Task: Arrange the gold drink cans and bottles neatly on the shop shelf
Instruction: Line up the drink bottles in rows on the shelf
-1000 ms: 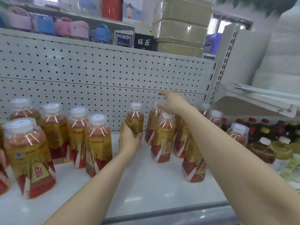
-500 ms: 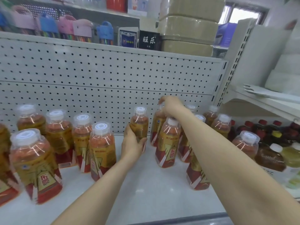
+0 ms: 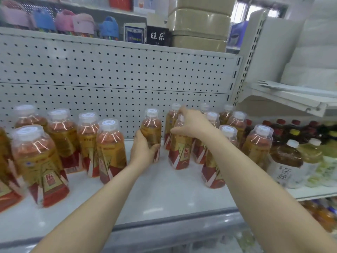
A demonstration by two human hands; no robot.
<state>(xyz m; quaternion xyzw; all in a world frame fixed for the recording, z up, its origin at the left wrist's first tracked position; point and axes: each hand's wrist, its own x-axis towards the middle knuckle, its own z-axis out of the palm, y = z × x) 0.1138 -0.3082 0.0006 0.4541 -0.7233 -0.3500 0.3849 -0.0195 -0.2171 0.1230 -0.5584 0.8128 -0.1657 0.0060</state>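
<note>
Several gold-and-red labelled drink bottles with white caps stand on the white shelf point(image 3: 156, 196). My left hand point(image 3: 143, 150) is wrapped round the lower body of one upright gold bottle point(image 3: 151, 125) near the pegboard. My right hand point(image 3: 191, 123) grips the top of another gold bottle point(image 3: 179, 154) just to its right, and hides that bottle's cap. A group of gold bottles point(image 3: 109, 150) stands at the left, another cluster point(image 3: 258, 143) at the right.
A white pegboard point(image 3: 116, 77) backs the shelf. Dark and green tea bottles point(image 3: 291, 157) crowd the neighbouring shelf on the right. Boxes and small coloured items sit on top above. The shelf's front has a grey rail point(image 3: 164, 229).
My right hand has dropped from above the bottles and closed on the top of the bottle in front of it. My left hand has kept its hold on its bottle.
</note>
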